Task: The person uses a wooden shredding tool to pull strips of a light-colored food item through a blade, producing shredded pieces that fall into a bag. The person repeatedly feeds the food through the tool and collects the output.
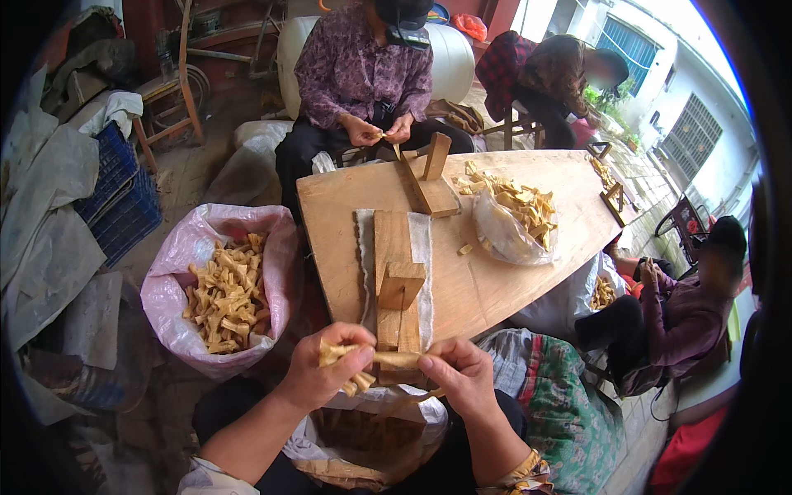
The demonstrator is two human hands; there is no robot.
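My left hand [334,365] is closed round several yellowish knotted pieces, perhaps dried food or rawhide. From it a yellowish strip [396,359] runs across to my right hand [458,374], which pinches its other end between thumb and fingers. Both hands are just in front of a wooden stand with an upright block [402,286], set on a cloth strip [422,247] at the table's near edge. Below the hands, an open white sack [427,411] lies between my knees, with brownish pieces inside.
A pink-white sack [164,297] full of knotted pieces stands left of the wooden table [334,223]. On the table are a plastic bag of strips [516,213] and a second wooden stand [436,192]. One person sits opposite; others sit at the right. A green patterned sack [569,414] lies right.
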